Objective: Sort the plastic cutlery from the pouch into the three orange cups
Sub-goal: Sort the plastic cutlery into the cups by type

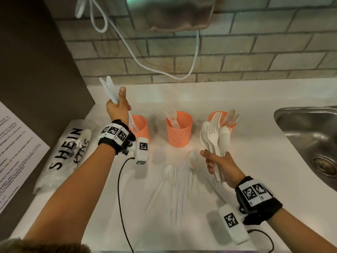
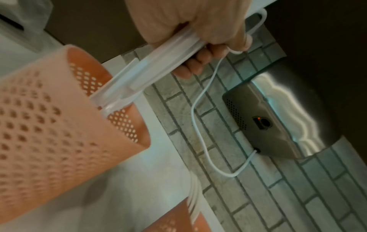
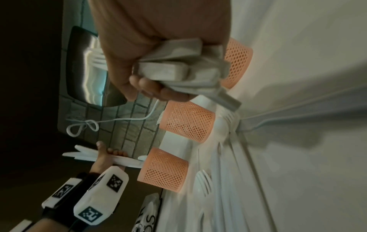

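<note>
Three orange mesh cups stand in a row on the white counter: the left cup (image 1: 140, 127), the middle cup (image 1: 179, 129) with forks in it, the right cup (image 1: 221, 118) with spoons. My left hand (image 1: 118, 108) grips a bundle of white plastic knives (image 1: 109, 88), whose lower ends reach into the left cup (image 2: 59, 122). To the right, my right hand (image 1: 218, 166) grips a bunch of white spoons and forks (image 1: 214, 138) upright in front of the right cup. More loose cutlery (image 1: 173, 181) lies on the counter between my arms. The clear pouch (image 1: 67, 152) lies at the left.
A steel sink (image 1: 310, 139) is sunk into the counter at the right. A steel hand dryer (image 1: 171, 13) hangs on the tiled wall, its white cord (image 1: 138, 61) looping down. A dark cabinet panel with a printed sheet (image 1: 16, 152) stands at the left.
</note>
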`<action>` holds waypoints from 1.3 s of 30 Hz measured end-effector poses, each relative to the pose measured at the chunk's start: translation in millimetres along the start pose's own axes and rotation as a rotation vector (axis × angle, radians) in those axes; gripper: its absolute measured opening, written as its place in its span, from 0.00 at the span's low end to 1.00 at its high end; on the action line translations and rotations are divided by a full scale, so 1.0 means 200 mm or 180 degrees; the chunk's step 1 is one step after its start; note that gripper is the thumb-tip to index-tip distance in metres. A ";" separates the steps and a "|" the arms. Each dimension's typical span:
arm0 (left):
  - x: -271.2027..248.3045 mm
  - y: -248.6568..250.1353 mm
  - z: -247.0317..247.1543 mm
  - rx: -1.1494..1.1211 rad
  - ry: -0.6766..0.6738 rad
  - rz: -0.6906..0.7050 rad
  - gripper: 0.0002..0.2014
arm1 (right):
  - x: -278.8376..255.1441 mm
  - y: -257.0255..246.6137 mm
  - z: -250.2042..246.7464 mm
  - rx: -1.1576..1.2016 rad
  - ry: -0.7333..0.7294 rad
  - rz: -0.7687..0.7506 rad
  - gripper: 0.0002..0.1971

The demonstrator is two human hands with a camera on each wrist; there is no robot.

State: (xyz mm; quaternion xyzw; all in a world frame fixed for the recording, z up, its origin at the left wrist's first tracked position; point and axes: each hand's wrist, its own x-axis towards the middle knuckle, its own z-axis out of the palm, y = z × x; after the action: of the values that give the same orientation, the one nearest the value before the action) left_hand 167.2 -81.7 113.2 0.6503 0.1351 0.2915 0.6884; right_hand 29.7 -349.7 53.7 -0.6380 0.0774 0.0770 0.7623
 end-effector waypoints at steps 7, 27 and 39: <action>-0.03 -0.17 -0.02 0.0658 -0.0413 0.0061 0.06 | -0.02 0.03 0.04 -0.0370 0.0023 -0.0408 0.12; -0.72 0.03 -0.03 0.0570 -0.2076 0.0273 0.11 | -0.01 0.01 0.21 0.0161 -0.0188 -0.0154 0.06; -0.77 0.01 0.11 0.0485 -0.1776 -0.0239 0.11 | -0.03 0.05 0.27 -0.0186 0.0054 -0.0188 0.06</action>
State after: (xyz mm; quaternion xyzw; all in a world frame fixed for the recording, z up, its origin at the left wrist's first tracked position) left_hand 57.8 -189.0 87.3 0.7498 -0.0140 0.0647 0.6583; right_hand 22.6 -295.8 54.3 -0.6626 0.0628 0.0513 0.7446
